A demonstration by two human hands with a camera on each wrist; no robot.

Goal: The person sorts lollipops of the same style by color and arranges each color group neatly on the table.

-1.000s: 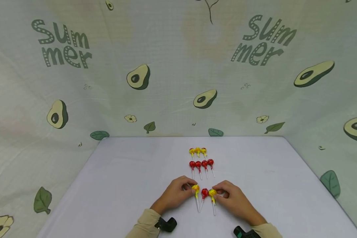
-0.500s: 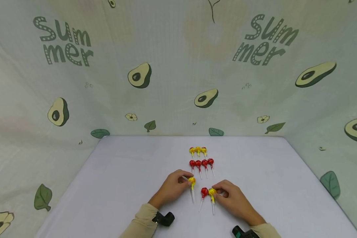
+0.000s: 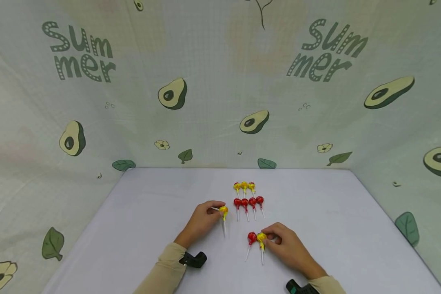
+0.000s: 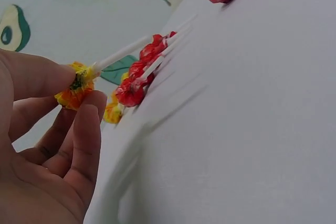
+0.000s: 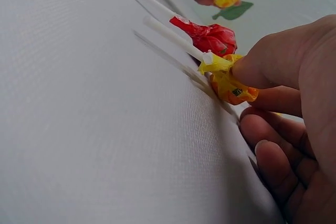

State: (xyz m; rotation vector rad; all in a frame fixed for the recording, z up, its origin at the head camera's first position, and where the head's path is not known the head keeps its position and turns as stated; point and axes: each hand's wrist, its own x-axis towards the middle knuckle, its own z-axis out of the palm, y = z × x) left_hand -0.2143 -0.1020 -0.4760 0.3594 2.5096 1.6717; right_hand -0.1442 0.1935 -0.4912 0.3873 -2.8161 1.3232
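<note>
My left hand (image 3: pixel 202 219) pinches the wrapped head of a yellow lollipop (image 4: pixel 79 85) between thumb and fingers. Its white stick points toward me in the head view, and the left wrist view shows it raised over the table. My right hand (image 3: pixel 287 246) holds another yellow lollipop (image 5: pixel 231 85) by its head, close to the tabletop. Right beside that one, on its left, lies a red lollipop (image 3: pixel 252 238) with its stick toward me. The right wrist view also catches the left hand's fingers at the top.
Several red lollipops (image 3: pixel 245 203) lie in a row farther back, sticks toward me. Behind them is a row of three yellow lollipops (image 3: pixel 244 185). The white table (image 3: pixel 161 192) ends at a cloth backdrop (image 3: pixel 213 81) printed with avocados.
My left hand has carried its yellow lollipop away from the red one, to the left and farther back. The right hand has stayed at its lollipop.
</note>
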